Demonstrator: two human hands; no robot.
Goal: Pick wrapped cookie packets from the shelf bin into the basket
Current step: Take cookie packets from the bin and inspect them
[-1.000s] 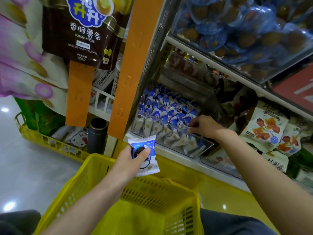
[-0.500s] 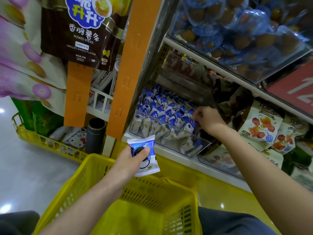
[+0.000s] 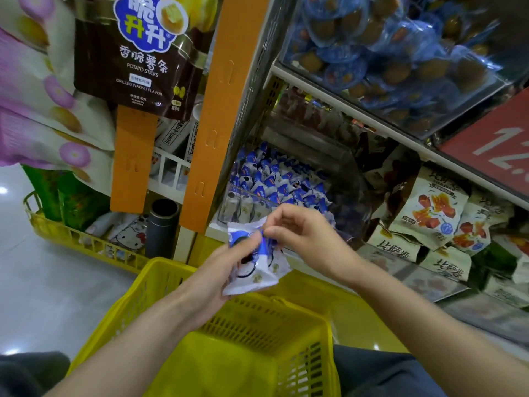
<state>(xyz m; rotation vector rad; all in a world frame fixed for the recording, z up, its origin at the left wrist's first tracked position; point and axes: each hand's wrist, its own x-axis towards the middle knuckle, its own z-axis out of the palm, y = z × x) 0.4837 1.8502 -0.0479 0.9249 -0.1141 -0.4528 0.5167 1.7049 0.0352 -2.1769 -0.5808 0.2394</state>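
Above the yellow basket [image 3: 272, 322], the left hand [image 3: 226, 267] grips two cookie packets [image 3: 257, 277], thumb pressed across the wrappers. The right hand [image 3: 306, 239] pinches their top edge. Just behind, the shelf bin [image 3: 252, 194] holds many more.

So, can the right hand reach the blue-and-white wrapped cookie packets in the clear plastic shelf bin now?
Likely yes: the clear shelf bin is open-topped just beyond the right hand, nothing between. But it is pinching a blue-and-white packet next to the left hand, so release that first.
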